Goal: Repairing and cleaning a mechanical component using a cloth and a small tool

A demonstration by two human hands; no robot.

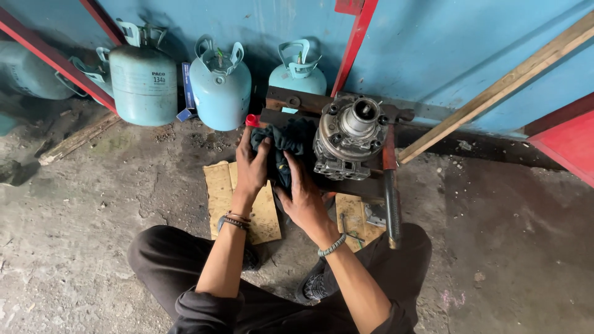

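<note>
Your left hand (252, 168) and right hand (303, 196) both press a dark cloth (281, 148), fingers curled closed around it. The cloth lies just left of the metal compressor (348, 137), touching it; your right hand is nearer to it.

I am seeing my left hand (250, 167) and right hand (303, 198) pressing together on a dark rag (284, 145), with the grey compressor body (346, 139) crowding in just to the right, touching the rag, and a long black-handled bar (390, 198) running down beside it, closing off that side. Behind, three pale blue gas cylinders (219, 86) and the blue wall (445, 49) are blocking any reach forward, and a slanting wooden batten (495, 89) is cutting across the upper right. To the left, bare concrete floor (93, 204) is lying open beyond the cardboard sheet (219, 185).
</note>
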